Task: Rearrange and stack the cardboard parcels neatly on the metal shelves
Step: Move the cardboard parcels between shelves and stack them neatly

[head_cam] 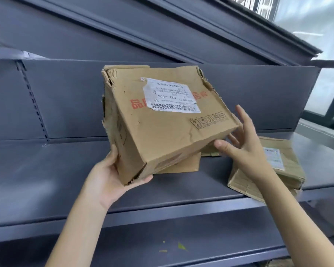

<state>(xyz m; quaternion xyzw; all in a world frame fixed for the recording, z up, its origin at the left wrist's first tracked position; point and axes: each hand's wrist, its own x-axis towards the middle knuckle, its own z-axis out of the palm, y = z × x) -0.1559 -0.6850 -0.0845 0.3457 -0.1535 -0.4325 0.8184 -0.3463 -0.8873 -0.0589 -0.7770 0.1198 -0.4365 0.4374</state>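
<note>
Holding the big battered box (162, 120) tilted above the shelf (46, 170), my left hand (108, 178) grips its bottom corner while my right hand (241, 139) just braces the far edge with straight fingers. That crushed corner could buckle and slip out. A smaller box (183, 164) sits underneath, and a flat parcel (281, 170) lies just right, crowding the landing spot.

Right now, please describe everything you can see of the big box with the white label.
The big box is worn brown cardboard with torn top corners, dents, red print and a white barcode label. It is tilted, resting on a smaller box on the grey shelf. The left hand grips its lower corner; the right hand touches its right edge.
</note>
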